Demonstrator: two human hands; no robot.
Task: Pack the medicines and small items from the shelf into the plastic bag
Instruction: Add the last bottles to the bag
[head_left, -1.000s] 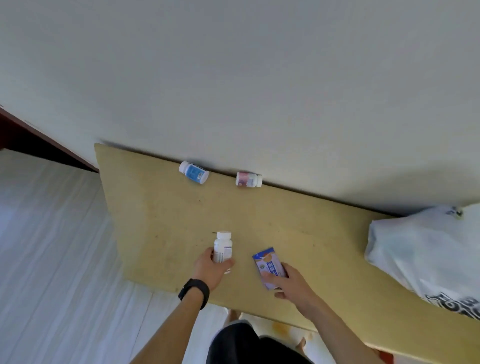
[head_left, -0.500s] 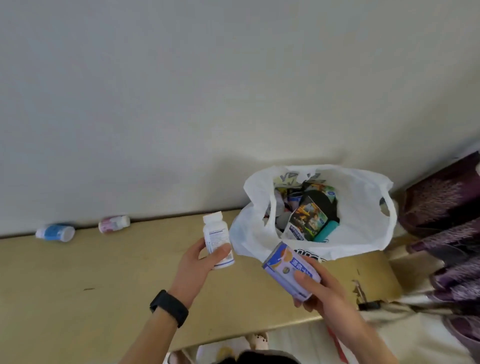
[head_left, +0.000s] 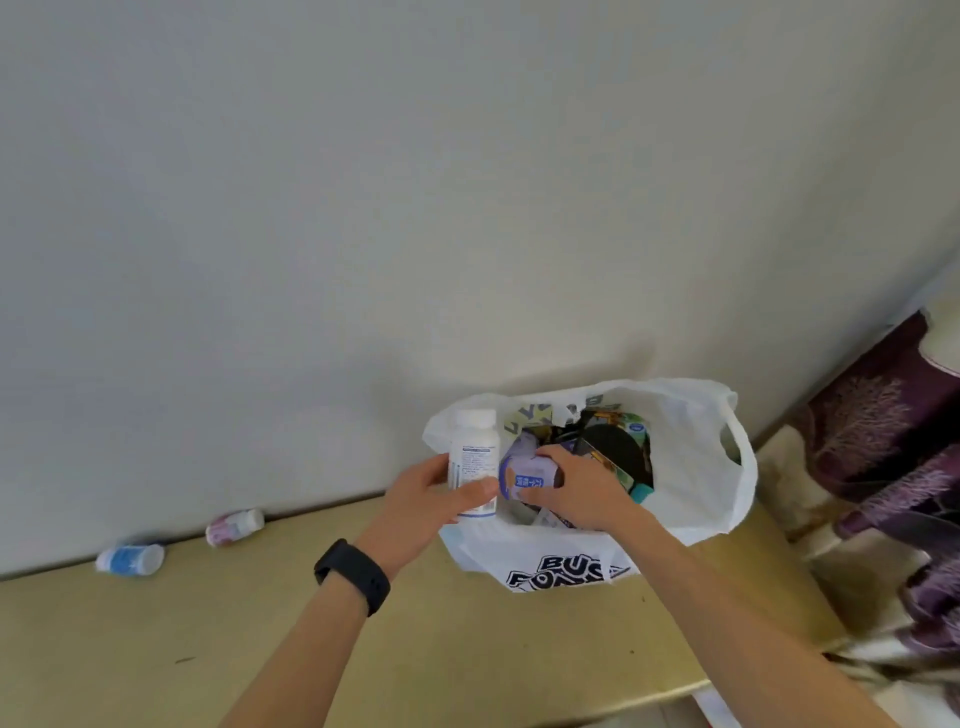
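Observation:
A white plastic bag (head_left: 696, 467) with black lettering stands open on the yellow shelf (head_left: 208, 639), holding several packets and boxes. My left hand (head_left: 421, 499) grips an upright white pill bottle (head_left: 472, 457) at the bag's left rim. My right hand (head_left: 576, 493) holds a small blue and orange box (head_left: 524, 480) over the bag's mouth. Two small bottles lie on their sides by the wall: a blue-labelled one (head_left: 130, 558) and a pink-labelled one (head_left: 234, 526).
A plain white wall (head_left: 415, 208) rises behind the shelf. Purple patterned fabric (head_left: 893, 447) hangs and bunches at the right. The shelf's front edge (head_left: 597, 709) runs across the bottom.
Both hands have carried the white bottle and the box from the left part of the shelf up to the bag. The box is now over the bag's opening.

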